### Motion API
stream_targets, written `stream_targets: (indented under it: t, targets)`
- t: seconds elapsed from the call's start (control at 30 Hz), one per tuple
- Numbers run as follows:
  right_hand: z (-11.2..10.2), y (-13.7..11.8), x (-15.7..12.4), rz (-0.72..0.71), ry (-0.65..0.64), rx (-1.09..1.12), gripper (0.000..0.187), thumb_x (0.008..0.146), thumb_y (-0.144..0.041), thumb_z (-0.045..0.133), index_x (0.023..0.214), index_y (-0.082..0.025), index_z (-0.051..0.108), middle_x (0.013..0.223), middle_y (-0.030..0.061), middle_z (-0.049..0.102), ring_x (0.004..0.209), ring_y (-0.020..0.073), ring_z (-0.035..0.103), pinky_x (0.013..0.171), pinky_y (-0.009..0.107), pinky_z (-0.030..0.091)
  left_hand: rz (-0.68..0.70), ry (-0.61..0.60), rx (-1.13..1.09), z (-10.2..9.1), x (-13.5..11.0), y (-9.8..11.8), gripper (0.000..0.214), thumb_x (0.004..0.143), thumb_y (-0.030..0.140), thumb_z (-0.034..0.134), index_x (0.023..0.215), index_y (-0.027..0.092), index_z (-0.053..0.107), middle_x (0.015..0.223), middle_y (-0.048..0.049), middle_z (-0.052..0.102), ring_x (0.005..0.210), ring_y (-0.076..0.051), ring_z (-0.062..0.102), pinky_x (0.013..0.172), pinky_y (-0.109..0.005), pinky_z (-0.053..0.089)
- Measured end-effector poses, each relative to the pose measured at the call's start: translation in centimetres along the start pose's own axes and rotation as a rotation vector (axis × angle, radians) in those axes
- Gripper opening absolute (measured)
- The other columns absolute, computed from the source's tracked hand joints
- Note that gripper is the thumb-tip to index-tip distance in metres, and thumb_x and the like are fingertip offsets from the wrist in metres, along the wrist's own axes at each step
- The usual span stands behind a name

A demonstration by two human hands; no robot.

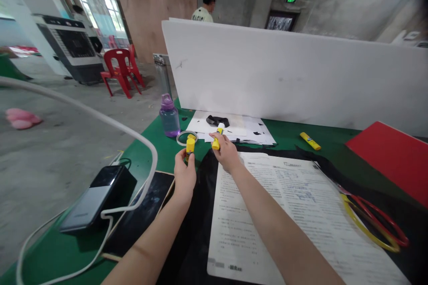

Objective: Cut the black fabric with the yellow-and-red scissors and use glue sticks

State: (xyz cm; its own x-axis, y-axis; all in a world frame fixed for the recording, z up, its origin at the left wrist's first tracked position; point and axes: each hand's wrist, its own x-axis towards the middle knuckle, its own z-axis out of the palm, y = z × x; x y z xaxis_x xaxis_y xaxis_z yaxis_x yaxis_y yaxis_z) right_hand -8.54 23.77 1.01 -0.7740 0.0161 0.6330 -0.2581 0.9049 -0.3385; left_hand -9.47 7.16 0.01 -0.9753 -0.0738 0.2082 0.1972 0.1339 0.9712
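Note:
My right hand (227,155) is closed around a yellow glue stick (216,142), tilted, with its white end pointing up and away. Beside it on the left, my left hand (185,173) pinches a short yellow cylinder (190,146) with dark print near its base. Whether that is a glue stick cap or another stick, I cannot tell. The two yellow pieces are apart. Under my right forearm lies a printed paper sheet (254,213) on black material (187,227). A pale ring (180,142), perhaps a tape roll, lies just beyond my left hand.
Scissors (371,222) with red and yellow handles lie right; another glue stick (310,141) and a red board (394,156) are beyond. A purple bottle (170,118), phone (143,213), power bank (96,196) and looping white cable (100,118) occupy the left. A white panel (294,75) stands behind.

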Motion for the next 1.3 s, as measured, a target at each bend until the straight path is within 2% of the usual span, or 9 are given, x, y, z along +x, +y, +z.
stream_targets:
  t: [0.5,0.63,0.73,0.83,0.9,1.03,1.13,1.2,1.3]
  targets:
    - [0.0,-0.1,0.0,0.023,0.0,0.036,0.037,0.091,-0.027,0.043,0.128,-0.025,0.043,0.119,0.0053,0.061,0.11,0.0216,0.055,0.087,0.035,0.05,0.005,-0.064,0.092,0.2,0.1,-0.5,0.046,0.081,0.019,0.054,0.125,0.012,0.041,0.122,-0.0161,0.052,0.118,-0.025,0.049,0.104,-0.044,0.036]
    - [-0.1,-0.1,0.1,0.038,0.083,0.092,0.034,0.091,-0.027,0.042,0.125,-0.024,0.043,0.117,0.0044,0.063,0.113,0.0204,0.055,0.088,0.033,0.049,0.005,-0.039,0.081,0.5,0.0,-0.4,0.059,0.082,0.02,0.053,0.135,0.008,0.029,0.137,-0.0217,0.037,0.128,-0.028,0.04,0.109,-0.045,0.029]
    - [-0.1,0.0,0.1,0.137,0.206,0.198,0.033,0.092,-0.031,0.041,0.125,-0.022,0.042,0.11,0.0055,0.067,0.107,0.0203,0.059,0.087,0.034,0.048,0.17,0.013,0.173,0.3,-0.7,0.9,0.065,0.085,0.023,0.05,0.14,0.007,0.019,0.143,-0.0243,0.025,0.137,-0.031,0.025,0.112,-0.049,0.022]
    - [-0.2,0.1,0.2,0.328,0.298,0.393,0.037,0.092,-0.04,0.044,0.124,-0.022,0.044,0.089,0.0043,0.07,0.076,0.0176,0.066,0.071,0.03,0.05,0.484,-0.007,0.293,-0.3,-1.8,2.8,0.061,0.088,0.021,0.046,0.141,0.01,0.02,0.146,-0.0217,0.022,0.139,-0.03,0.018,0.113,-0.049,0.023]
    - [-0.2,0.2,0.4,0.442,0.361,0.59,0.043,0.09,-0.048,0.045,0.123,-0.021,0.045,0.072,-0.0002,0.066,0.053,0.0127,0.059,0.056,0.025,0.047,0.669,-0.12,0.365,-0.5,-2.6,3.7,0.051,0.089,0.019,0.044,0.138,0.014,0.029,0.145,-0.0176,0.027,0.137,-0.028,0.024,0.111,-0.048,0.027]
    - [-0.3,0.7,0.9,0.61,0.485,0.899,0.047,0.085,-0.058,0.046,0.107,-0.017,0.057,0.05,-0.0063,0.049,0.038,0.0079,0.041,0.039,0.02,0.033,0.921,-0.58,0.554,-0.3,-3.5,3.6,0.03,0.093,0.022,0.04,0.121,0.02,0.051,0.132,-0.009,0.051,0.125,-0.022,0.044,0.11,-0.046,0.029]
    - [-0.3,1.4,1.1,0.726,0.484,0.939,0.046,0.079,-0.06,0.054,0.078,-0.015,0.061,0.044,-0.006,0.041,0.036,0.0062,0.035,0.035,0.02,0.026,0.904,-0.794,0.685,0.1,-3.7,2.6,0.032,0.095,0.032,0.04,0.122,0.02,0.051,0.137,-0.008,0.049,0.127,-0.023,0.043,0.108,-0.048,0.031]
    - [-0.1,1.8,1.1,0.768,0.442,0.958,0.046,0.076,-0.061,0.057,0.067,-0.015,0.057,0.041,-0.0058,0.039,0.035,0.0058,0.032,0.034,0.02,0.023,0.866,-0.848,0.75,0.1,-3.8,2.0,0.038,0.095,0.038,0.039,0.128,0.021,0.047,0.142,-0.0078,0.044,0.132,-0.025,0.036,0.108,-0.053,0.029]
    - [0.3,2.0,1.1,0.785,0.327,0.995,0.045,0.073,-0.06,0.061,0.064,-0.016,0.056,0.038,-0.0072,0.035,0.034,0.0053,0.029,0.034,0.021,0.02,0.828,-0.901,0.793,0.0,-3.8,1.8,0.044,0.096,0.044,0.034,0.134,0.023,0.042,0.146,-0.0072,0.04,0.135,-0.025,0.031,0.109,-0.06,0.021]
